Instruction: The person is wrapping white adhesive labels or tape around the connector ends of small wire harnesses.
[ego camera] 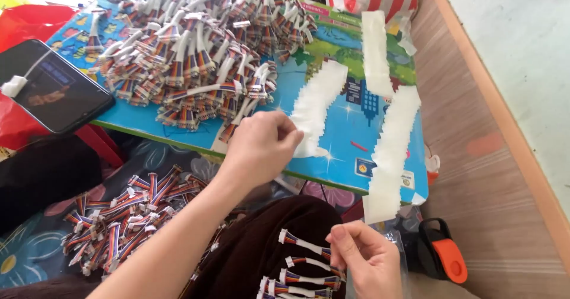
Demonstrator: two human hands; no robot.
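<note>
Currently left hand (260, 146) pinches one white tape strip (316, 106) at the desk (350, 150) edge; right hand (365, 257) is closed on banded ribbon cables (303, 266) over the lap. Risk: strip may fold onto itself if peeled crooked.

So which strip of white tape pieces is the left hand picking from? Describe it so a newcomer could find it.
Start at the low table with the colourful cartoon top. Three strips of white tape pieces lie on its right half. The left hand is at the leftmost strip, the one right beside the big cable pile; the other two strips lie further right, untouched.
</note>
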